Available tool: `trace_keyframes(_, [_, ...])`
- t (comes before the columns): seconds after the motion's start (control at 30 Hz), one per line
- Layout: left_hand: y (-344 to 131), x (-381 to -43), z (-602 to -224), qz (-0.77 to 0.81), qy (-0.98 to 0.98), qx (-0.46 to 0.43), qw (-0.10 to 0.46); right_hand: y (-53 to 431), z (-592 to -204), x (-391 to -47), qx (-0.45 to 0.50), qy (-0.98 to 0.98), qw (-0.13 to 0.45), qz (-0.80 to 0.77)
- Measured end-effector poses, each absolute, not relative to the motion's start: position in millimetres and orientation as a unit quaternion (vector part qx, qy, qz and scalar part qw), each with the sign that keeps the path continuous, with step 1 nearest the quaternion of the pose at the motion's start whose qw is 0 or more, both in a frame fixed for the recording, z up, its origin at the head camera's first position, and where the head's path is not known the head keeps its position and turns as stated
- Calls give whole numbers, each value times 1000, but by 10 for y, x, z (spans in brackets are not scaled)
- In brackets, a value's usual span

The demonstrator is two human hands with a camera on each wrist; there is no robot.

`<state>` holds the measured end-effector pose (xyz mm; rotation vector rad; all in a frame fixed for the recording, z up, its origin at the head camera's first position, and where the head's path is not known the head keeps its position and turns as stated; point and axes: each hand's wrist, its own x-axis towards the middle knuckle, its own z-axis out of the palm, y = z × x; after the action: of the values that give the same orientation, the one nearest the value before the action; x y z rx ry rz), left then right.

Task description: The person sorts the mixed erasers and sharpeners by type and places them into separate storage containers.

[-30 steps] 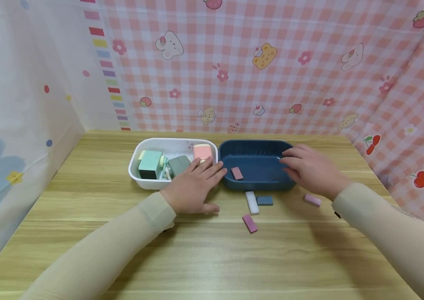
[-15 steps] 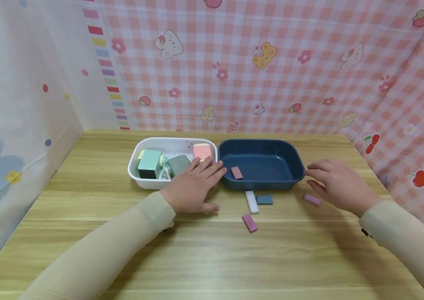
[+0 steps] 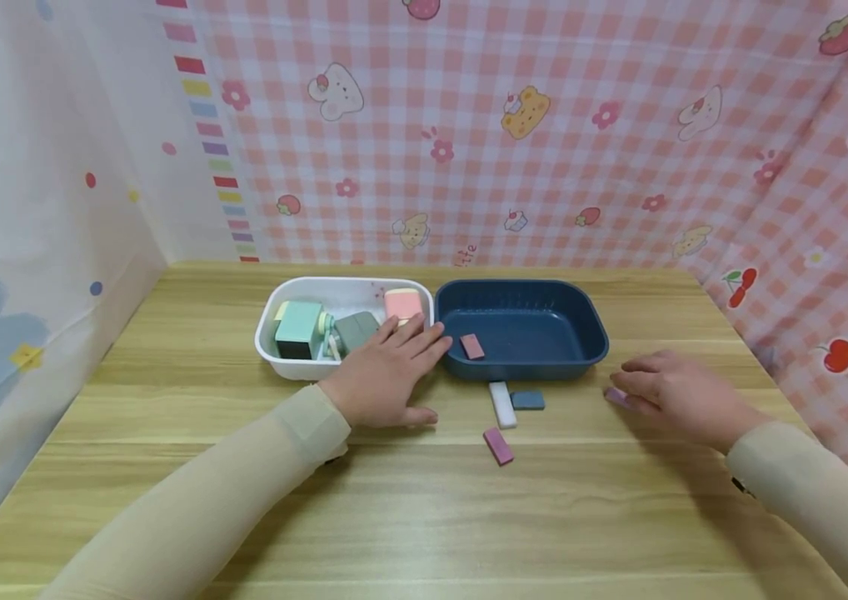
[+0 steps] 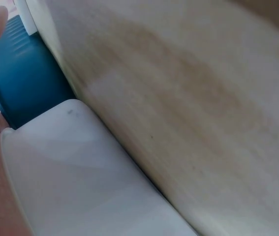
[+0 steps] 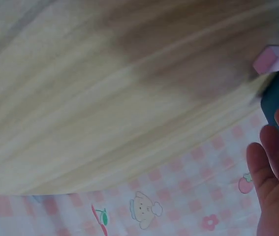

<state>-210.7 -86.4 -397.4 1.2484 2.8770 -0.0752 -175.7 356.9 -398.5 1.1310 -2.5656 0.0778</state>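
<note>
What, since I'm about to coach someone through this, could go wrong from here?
The right hand covers one end of the lilac block and its grip is unclear, so the block could slip away.
The left hand lies over the front rim of the white container; pressing down hard might tip or shift it.
The white block and blue-grey block lie just in front of the navy tray, so sliding it toward the person could knock them.

A cloth-draped nook, whether in a home or elsewhere cannot be told; pink gingham cloth (image 3: 394, 142) printed with strawberries (image 3: 841, 35) and cherries (image 3: 839, 356) screens the back and right; white cartoon-printed cloth (image 3: 42, 167) covers the left; a wood-grain desk (image 3: 409, 525) fills the space between.
</note>
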Motion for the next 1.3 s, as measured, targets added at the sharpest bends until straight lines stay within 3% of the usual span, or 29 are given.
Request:
trace_keyframes(0.23, [-865, -2100, -3965, -20, 916, 400, 1, 3597, -4037, -1716, 365, -928, 74, 7])
trace_keyframes(0.37, [-865, -2094, -3958, -15, 917, 400, 2, 3599, -4060, -1707, 356, -933, 49, 15])
trace_keyframes(1.3, [-860, -2102, -3980, -21, 919, 393, 5, 3473, -4052, -1676, 320, -945, 29, 59])
